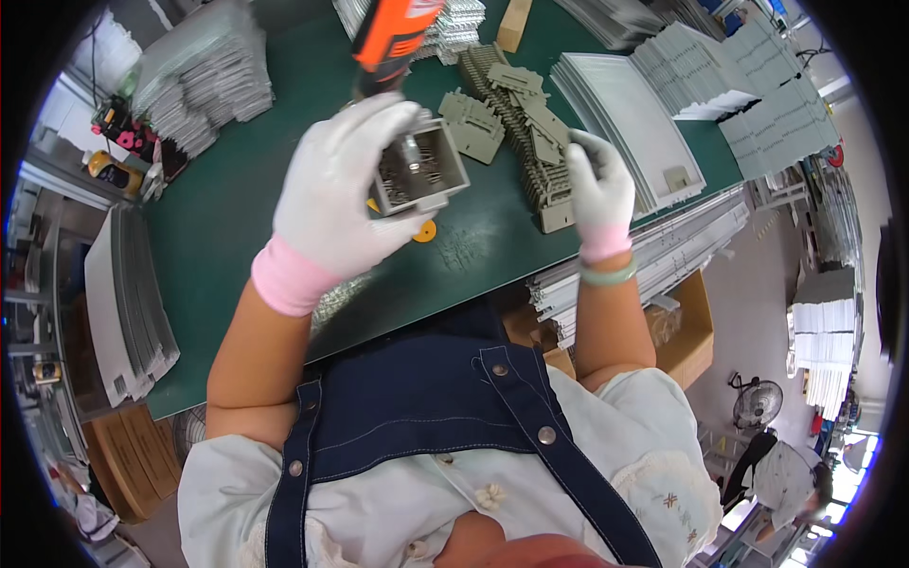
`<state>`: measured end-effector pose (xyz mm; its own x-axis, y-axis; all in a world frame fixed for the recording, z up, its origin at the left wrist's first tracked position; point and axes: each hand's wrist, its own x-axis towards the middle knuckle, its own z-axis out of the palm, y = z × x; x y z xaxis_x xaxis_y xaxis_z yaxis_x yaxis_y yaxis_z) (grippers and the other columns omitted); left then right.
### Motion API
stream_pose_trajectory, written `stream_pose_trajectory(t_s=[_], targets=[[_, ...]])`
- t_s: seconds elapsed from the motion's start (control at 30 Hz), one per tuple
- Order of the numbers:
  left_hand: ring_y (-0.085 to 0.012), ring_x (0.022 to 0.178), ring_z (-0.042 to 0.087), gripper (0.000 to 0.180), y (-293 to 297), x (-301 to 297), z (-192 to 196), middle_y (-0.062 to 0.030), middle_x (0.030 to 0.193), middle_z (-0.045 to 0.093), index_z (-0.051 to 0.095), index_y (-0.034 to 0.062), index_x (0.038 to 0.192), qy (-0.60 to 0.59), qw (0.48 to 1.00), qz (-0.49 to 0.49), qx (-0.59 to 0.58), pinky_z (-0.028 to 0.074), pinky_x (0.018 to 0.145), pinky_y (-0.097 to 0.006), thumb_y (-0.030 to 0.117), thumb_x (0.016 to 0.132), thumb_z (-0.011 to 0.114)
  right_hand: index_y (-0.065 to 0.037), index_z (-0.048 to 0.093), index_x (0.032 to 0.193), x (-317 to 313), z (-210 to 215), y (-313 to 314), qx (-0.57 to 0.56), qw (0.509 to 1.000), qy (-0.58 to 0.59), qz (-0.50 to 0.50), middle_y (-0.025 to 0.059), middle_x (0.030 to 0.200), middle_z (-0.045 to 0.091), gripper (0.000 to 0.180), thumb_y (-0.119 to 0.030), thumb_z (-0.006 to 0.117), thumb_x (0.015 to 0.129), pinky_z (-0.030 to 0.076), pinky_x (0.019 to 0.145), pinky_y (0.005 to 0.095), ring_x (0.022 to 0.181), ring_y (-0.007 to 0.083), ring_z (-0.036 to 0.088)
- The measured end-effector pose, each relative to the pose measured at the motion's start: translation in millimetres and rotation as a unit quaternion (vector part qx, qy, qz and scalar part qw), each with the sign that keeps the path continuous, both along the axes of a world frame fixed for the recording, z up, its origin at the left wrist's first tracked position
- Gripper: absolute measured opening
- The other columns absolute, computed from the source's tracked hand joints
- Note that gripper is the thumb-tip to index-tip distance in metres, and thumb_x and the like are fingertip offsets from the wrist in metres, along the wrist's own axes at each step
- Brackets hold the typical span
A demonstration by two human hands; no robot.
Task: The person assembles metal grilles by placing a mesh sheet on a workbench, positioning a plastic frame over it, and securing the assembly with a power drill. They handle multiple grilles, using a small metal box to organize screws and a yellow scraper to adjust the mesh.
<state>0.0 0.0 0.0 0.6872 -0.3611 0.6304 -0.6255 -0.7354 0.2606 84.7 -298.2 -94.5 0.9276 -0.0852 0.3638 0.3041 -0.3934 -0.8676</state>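
Note:
My left hand (pixel 327 180), in a white glove with a pink cuff, is closed round a small grey box (pixel 458 163), fingers along its far side and thumb at its near edge. Small metal screws (pixel 428 170) lie in the box, and a shiny metal tip (pixel 410 151) shows above them. An orange and black power screwdriver (pixel 396 38) stands beyond my left hand, its lower end hidden behind the fingers. Gloved too, my right hand (pixel 606 185) is beside a row of grey plastic parts (pixel 540 166), thumb and forefinger apart, nothing visible between them.
More grey plastic parts (pixel 473 125) lie left of the row. A yellow disc (pixel 425 231) is near the box on the green table (pixel 227 227). White panels (pixel 634 123) stand at the right, wrapped stacks (pixel 204 76) at the far left, grey panels (pixel 128 303) at the near left.

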Motion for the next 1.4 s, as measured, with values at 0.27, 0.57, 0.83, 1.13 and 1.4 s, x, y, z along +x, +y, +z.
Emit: stream_pose_trajectory(t_s=[0.27, 0.57, 0.83, 1.13, 1.4], targets=[[-0.0328, 0.112, 0.060, 0.073, 4.0, -16.6, -15.8, -0.0153, 0.127, 0.061, 0.058, 0.0061, 0.126, -0.039, 0.998, 0.042, -0.019, 0.046, 0.094, -0.041, 0.018, 0.059, 0.084, -0.007, 0.060, 0.122, 27.1, -65.2, -105.1, -0.453, 0.812, 0.287, -0.231, 0.0207, 0.118, 0.067, 0.075, -0.064, 0.072, 0.076, 0.053, 0.091, 0.0487, 0.110, 0.0386, 0.066], [-0.0337, 0.114, 0.060, 0.072, 0.1, -9.0, -46.3, -0.0151, 0.127, 0.062, 0.056, 0.0042, 0.128, -0.007, 0.998, 0.032, -0.045, 0.047, 0.097, -0.041, 0.019, 0.064, 0.086, 0.007, 0.066, 0.113, 37.5, -48.5, -116.6, -0.376, 0.886, 0.224, -0.153, 0.0260, 0.101, 0.071, 0.059, -0.039, 0.072, 0.077, 0.052, 0.089, 0.0401, 0.097, 0.0386, 0.069], [-0.0363, 0.107, 0.062, 0.068, -16.3, 4.9, -56.2, -0.0170, 0.120, 0.064, 0.057, 0.0032, 0.123, -0.024, 0.996, 0.079, -0.023, 0.050, 0.087, -0.043, 0.025, 0.065, 0.086, 0.005, 0.056, 0.129, -55.1, 66.3, -5.9, -0.094, 0.961, 0.119, 0.230, 0.0151, 0.103, 0.068, 0.052, -0.023, 0.067, 0.088, 0.052, 0.081, 0.0336, 0.089, 0.0232, 0.066], [-0.0327, 0.099, 0.065, 0.069, -32.0, 12.5, -70.1, -0.0152, 0.118, 0.065, 0.059, 0.0046, 0.122, -0.039, 0.992, 0.117, -0.026, 0.051, 0.082, -0.041, 0.030, 0.065, 0.088, -0.011, 0.062, 0.131, -59.0, 84.0, 36.2, -0.391, 0.886, -0.100, 0.229, 0.0176, 0.094, 0.061, 0.057, -0.020, 0.072, 0.076, 0.051, 0.078, 0.0421, 0.086, 0.0360, 0.063], [-0.0314, 0.100, 0.065, 0.071, -35.3, 15.5, -72.3, -0.0148, 0.119, 0.064, 0.057, 0.0047, 0.124, -0.031, 0.992, 0.119, -0.021, 0.051, 0.080, -0.041, 0.027, 0.063, 0.088, -0.010, 0.059, 0.135, -62.3, 95.0, 36.2, -0.450, 0.862, -0.073, 0.224, 0.0200, 0.099, 0.058, 0.061, -0.017, 0.071, 0.076, 0.049, 0.081, 0.0427, 0.090, 0.0371, 0.060]])
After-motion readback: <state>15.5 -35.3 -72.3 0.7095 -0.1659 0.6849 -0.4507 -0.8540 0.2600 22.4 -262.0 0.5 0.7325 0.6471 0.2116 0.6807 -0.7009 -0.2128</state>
